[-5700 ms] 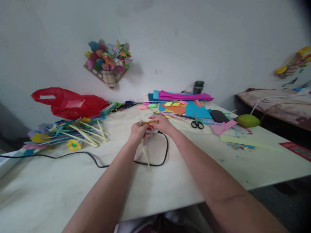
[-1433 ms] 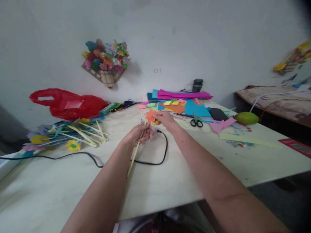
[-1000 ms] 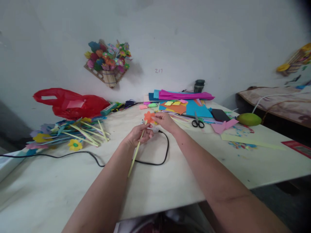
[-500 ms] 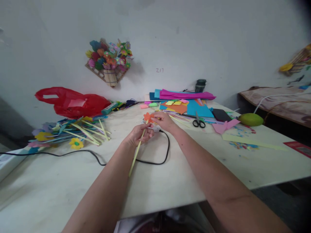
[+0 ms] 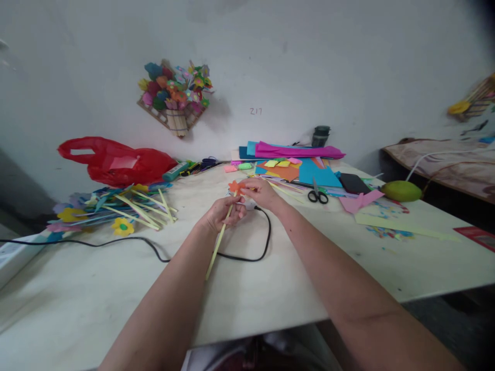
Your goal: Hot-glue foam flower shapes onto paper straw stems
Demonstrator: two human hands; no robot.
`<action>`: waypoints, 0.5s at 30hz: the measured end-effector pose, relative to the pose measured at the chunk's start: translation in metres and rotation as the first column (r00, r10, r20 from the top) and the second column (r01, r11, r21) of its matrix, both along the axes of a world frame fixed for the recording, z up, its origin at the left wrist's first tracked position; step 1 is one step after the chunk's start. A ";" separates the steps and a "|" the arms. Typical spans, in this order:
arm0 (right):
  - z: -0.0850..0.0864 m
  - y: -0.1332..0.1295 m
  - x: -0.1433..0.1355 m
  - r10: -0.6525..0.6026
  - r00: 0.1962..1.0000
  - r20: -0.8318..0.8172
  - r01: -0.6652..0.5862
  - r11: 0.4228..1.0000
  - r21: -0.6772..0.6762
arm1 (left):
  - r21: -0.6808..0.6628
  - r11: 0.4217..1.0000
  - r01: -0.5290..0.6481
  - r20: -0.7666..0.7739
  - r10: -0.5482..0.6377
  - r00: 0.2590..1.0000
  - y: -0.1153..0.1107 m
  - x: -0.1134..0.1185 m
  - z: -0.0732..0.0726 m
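Between thumb and fingers my left hand [image 5: 224, 212] grips a thin pale yellow paper stem [image 5: 217, 246], whose lower end slants down toward the table's front. At the stem's top is an orange paper flower [image 5: 233, 186]. My right hand [image 5: 260, 192] pinches the right edge of that flower, its fingers closed. Beneath the hands lies a small white device [image 5: 249, 204], mostly covered, with a black cord [image 5: 267, 242] running from it. Whether flower and stem are joined is hidden by the fingers.
Finished paper flowers and stems [image 5: 122, 226] lie at left by a red plastic bag [image 5: 116, 162]. Black-handled scissors [image 5: 317, 196], a dark phone [image 5: 353, 183], coloured paper [image 5: 319, 172] and a green-yellow fruit [image 5: 402, 191] sit at right. A power strip [image 5: 19, 255] is at the left edge.
Both hands stay almost still, holding the stem and the orange flower as before. The whole view has shifted very slightly.
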State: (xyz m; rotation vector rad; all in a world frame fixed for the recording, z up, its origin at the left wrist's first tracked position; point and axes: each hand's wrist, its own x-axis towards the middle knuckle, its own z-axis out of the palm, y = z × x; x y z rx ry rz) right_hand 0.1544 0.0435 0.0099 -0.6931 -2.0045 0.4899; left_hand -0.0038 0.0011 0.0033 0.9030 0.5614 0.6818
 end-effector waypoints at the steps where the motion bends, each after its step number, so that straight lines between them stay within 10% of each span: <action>1: 0.000 0.000 0.000 0.001 1.000 0.004 -0.001 1.000 0.004 | 0.005 1.000 0.007 0.008 -0.007 1.000 0.001 0.000 -0.001; 15: 0.002 -0.003 0.000 0.010 0.996 0.092 -0.011 1.000 0.011 | 0.024 0.999 -0.027 0.008 0.027 1.000 0.000 0.001 -0.002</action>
